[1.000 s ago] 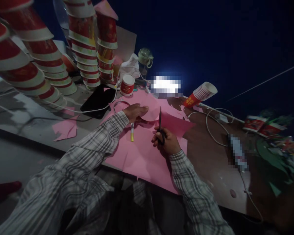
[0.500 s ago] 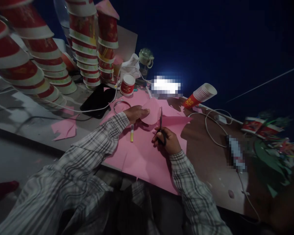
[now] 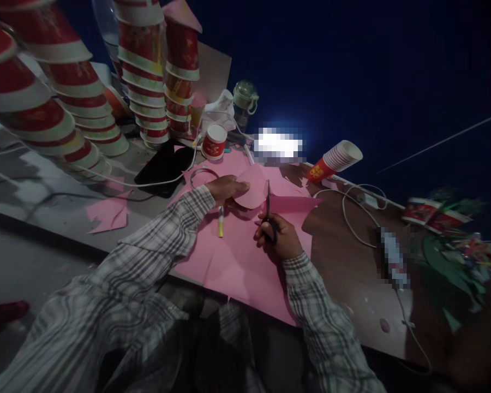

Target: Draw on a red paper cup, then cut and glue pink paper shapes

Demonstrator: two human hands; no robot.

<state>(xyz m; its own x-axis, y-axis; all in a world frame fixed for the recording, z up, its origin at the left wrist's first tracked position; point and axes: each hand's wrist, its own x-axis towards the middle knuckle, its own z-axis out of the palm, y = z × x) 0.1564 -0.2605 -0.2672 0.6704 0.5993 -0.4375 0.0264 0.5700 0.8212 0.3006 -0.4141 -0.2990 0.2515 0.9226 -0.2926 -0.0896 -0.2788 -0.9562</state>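
Note:
Between the thumb and fingers of my left hand (image 3: 228,190) is a rounded piece of pink paper (image 3: 251,188). Black-handled scissors (image 3: 269,204) are in my right hand (image 3: 280,234), their blades pointing away from me, right beside the paper's right edge. The blades look nearly closed. Under both hands lie large pink paper sheets (image 3: 241,267), with one raised flap to the right of the scissors. A roll of tape (image 3: 204,173) is just behind my left wrist, and a small yellow-and-white stick (image 3: 220,222) lies below it.
Tall stacks of red-and-white paper cups (image 3: 145,82) stand at the left. A black tablet (image 3: 166,164), a single cup (image 3: 214,143) and a bottle (image 3: 244,101) are behind my hands. Right of them are leaning nested cups (image 3: 335,159), a white cable and a power strip (image 3: 394,256).
The scissor blades have come closer together and turned slightly upright next to the paper. My left hand keeps the paper in nearly the same place.

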